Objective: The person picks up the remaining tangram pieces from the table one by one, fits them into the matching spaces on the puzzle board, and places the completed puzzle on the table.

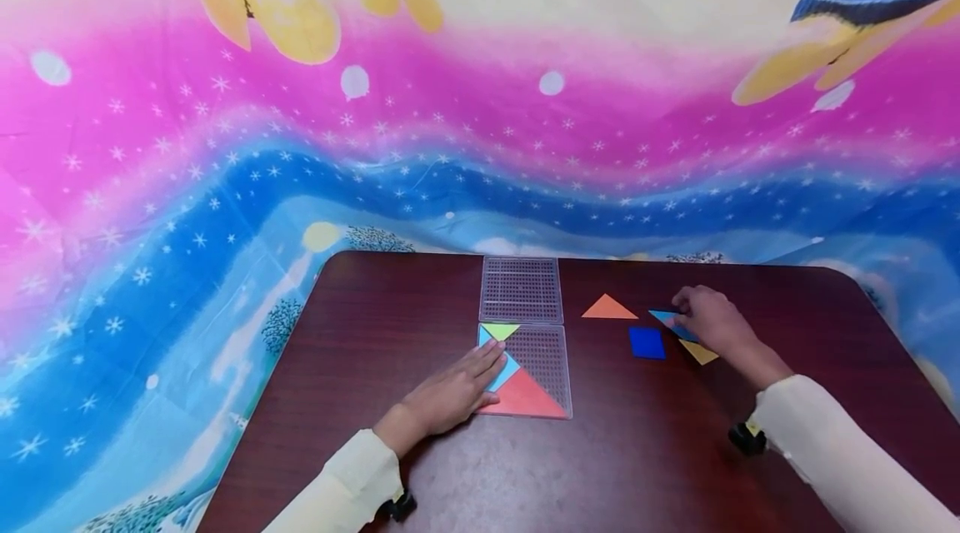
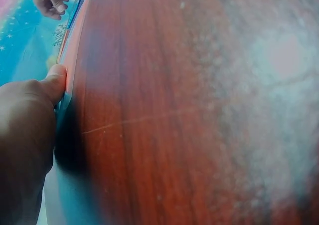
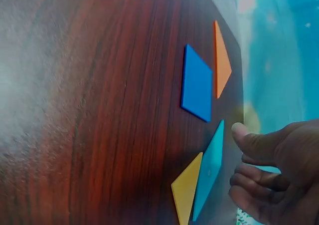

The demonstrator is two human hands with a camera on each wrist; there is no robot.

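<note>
My left hand point(image 1: 456, 387) lies with straight fingers on the lower panel of a clear gridded board point(image 1: 553, 354), pressing on flat pieces there. Around its fingers show a lime green triangle point(image 1: 500, 331), light blue pieces point(image 1: 505, 375) partly hidden by the hand, and a red triangle point(image 1: 525, 396). In the left wrist view, the thumb of the left hand point(image 2: 30, 105) touches the red piece's edge. My right hand point(image 3: 284, 160), fingers loosely bent, hovers beside a light blue piece point(image 3: 209, 170). The right wrist view shows a gap between them. A yellow triangle point(image 3: 187, 187) lies against that piece.
A dark blue square point(image 1: 647, 342) and an orange triangle point(image 1: 609, 308) lie between the board and my right hand. The board's upper gridded panel point(image 1: 521, 291) reaches the far edge of the brown table point(image 1: 390, 333). Behind hangs a colourful printed cloth point(image 1: 465, 125).
</note>
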